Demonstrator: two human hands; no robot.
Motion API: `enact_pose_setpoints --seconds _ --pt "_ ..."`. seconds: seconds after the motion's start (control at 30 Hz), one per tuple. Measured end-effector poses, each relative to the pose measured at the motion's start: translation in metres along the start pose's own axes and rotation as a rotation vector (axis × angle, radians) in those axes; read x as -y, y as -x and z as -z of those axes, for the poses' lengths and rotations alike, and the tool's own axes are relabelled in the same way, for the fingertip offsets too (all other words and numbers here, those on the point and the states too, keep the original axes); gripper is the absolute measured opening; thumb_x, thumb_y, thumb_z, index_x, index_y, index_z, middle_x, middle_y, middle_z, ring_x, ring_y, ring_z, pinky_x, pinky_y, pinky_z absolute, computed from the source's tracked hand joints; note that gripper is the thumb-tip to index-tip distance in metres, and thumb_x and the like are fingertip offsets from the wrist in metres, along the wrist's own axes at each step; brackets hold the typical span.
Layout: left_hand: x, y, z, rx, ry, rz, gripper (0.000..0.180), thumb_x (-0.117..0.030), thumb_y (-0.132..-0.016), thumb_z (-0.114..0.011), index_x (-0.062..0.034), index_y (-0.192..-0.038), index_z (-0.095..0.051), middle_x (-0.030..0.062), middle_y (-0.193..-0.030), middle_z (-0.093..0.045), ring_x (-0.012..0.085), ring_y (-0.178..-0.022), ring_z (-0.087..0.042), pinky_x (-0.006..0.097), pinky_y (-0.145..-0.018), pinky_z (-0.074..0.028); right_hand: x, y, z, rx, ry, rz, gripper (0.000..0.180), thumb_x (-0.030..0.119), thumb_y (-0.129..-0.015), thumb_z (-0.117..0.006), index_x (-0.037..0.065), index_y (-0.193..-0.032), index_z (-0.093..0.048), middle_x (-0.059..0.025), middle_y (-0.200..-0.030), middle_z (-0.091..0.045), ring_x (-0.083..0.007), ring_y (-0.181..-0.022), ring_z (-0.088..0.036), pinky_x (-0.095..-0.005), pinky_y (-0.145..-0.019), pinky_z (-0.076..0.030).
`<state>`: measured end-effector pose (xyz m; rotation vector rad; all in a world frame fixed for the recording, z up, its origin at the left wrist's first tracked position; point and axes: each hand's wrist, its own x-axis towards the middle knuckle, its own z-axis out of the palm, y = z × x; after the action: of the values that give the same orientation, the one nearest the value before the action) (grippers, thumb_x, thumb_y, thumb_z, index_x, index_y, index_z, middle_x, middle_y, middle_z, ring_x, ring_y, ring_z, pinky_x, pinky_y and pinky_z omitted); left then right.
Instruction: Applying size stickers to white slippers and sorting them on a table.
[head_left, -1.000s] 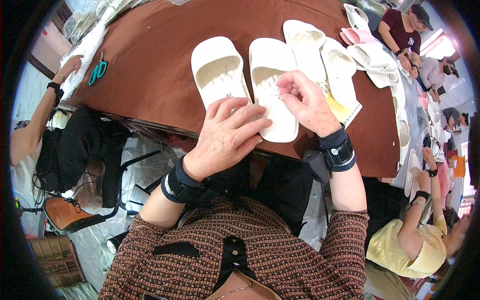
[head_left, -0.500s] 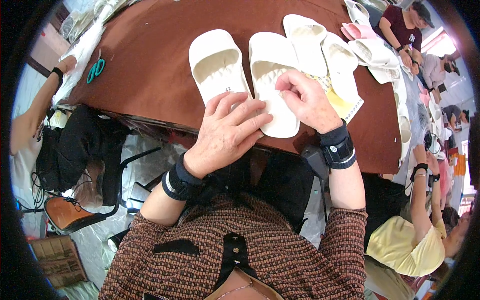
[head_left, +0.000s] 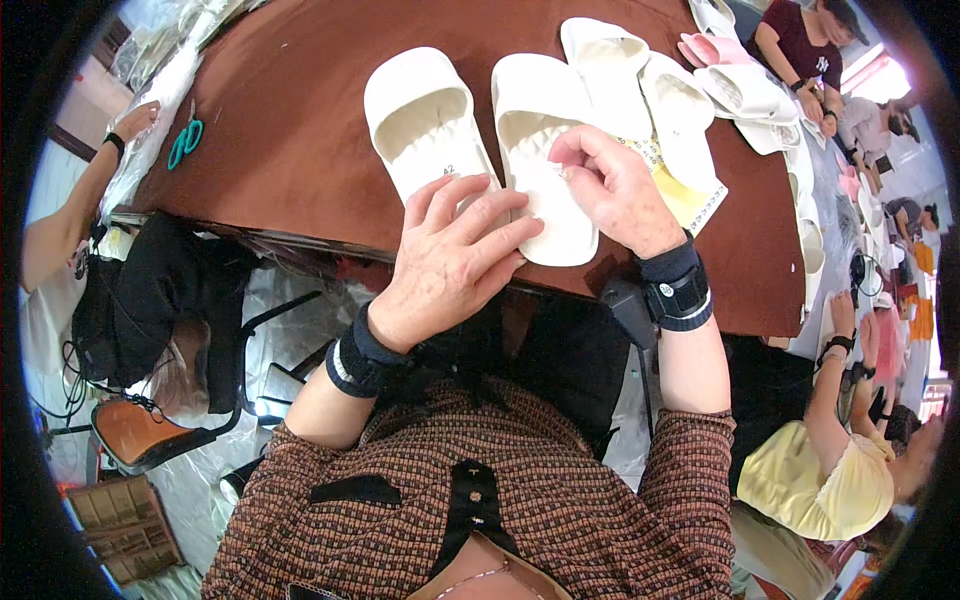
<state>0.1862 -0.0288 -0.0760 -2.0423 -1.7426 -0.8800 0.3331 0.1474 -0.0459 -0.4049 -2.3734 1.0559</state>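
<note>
Two white slide sandals lie side by side on the brown-covered table, toes pointing away from me. My left hand (head_left: 450, 245) lies spread over the heel of the left slide (head_left: 400, 165), its fingertips reaching onto the right slide (head_left: 565, 232). That left slide carries a small dark print on its footbed. Over the right slide's footbed, my right hand (head_left: 622, 195) has thumb and forefinger pinched together. A tiny whitish bit shows at their tips, too small to name. Beside this hand, a yellow and white sheet (head_left: 692, 200) with printed rows lies partly beneath other white slides (head_left: 675, 120).
Teal scissors (head_left: 185, 143) lie at the table's left. More white slides (head_left: 745, 90) and a pink slide (head_left: 715, 50) line the right side. Other people sit or stand along both sides. A chair (head_left: 150, 425) stands at lower left.
Both slides appear slightly farther up and left in the picture. My right hand has shifted a little up, still pinching; my left hand stays spread in nearly the same place.
</note>
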Motion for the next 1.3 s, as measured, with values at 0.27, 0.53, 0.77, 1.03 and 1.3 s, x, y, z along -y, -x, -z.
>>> enact_pose_setpoints --seconds 0.27,0.53,0.77,1.03,1.3 --pt "0.001 0.000 0.002 0.030 0.024 0.014 0.040 -0.018 -0.074 -0.077 -0.0187 -0.113 -0.069 -0.0008 -0.126 -0.061 0.0275 -0.119 -0.051 0.045 -0.104 -0.036 0.000 0.002 0.008 0.063 -0.273 -0.109 0.019 -0.002 -0.090 -0.058 0.001 -0.109 -0.059 0.0006 -0.097 -0.059 -0.0070 -0.089 -0.055 -0.0235 -0.082 -0.047" --pt "0.002 0.000 0.004 0.037 0.031 0.011 0.041 -0.018 -0.074 -0.077 -0.0181 -0.114 -0.068 0.0002 -0.127 -0.061 0.0279 -0.120 -0.051 0.045 -0.104 -0.036 0.008 0.003 0.020 0.317 -0.368 -0.148 0.015 -0.003 -0.088 -0.059 0.002 -0.102 -0.059 0.0031 -0.094 -0.057 -0.0050 -0.086 -0.054 -0.0214 -0.079 -0.045" --pt "0.001 -0.002 0.004 0.048 0.043 0.016 0.041 -0.017 -0.074 -0.077 -0.0186 -0.114 -0.068 0.0000 -0.127 -0.061 0.0280 -0.120 -0.051 0.045 -0.105 -0.036 0.001 0.000 0.016 0.251 -0.103 -0.079 0.013 -0.002 -0.087 -0.059 0.003 -0.099 -0.059 0.0032 -0.086 -0.057 -0.0047 -0.076 -0.051 -0.0217 -0.068 -0.043" --pt "0.004 -0.006 0.013 0.080 0.133 0.022 0.038 -0.014 -0.077 -0.075 -0.0157 -0.114 -0.068 0.0020 -0.126 -0.062 0.0287 -0.119 -0.053 0.045 -0.104 -0.036 -0.002 -0.001 0.009 0.080 -0.242 -0.080 0.019 0.000 -0.087 -0.060 0.001 -0.106 -0.059 -0.0031 -0.089 -0.063 -0.0115 -0.082 -0.060 -0.0274 -0.074 -0.051" --pt "-0.004 -0.030 0.036 -0.001 0.409 0.193 0.023 -0.009 -0.086 -0.070 -0.0047 -0.109 -0.066 0.0096 -0.117 -0.064 0.0288 -0.116 -0.057 0.040 -0.101 -0.041 0.041 0.005 0.027 0.037 -0.801 -0.134 0.018 0.000 -0.090 -0.060 0.005 -0.107 -0.059 0.0012 -0.093 -0.062 -0.0033 -0.073 -0.052 -0.0187 -0.061 -0.039"
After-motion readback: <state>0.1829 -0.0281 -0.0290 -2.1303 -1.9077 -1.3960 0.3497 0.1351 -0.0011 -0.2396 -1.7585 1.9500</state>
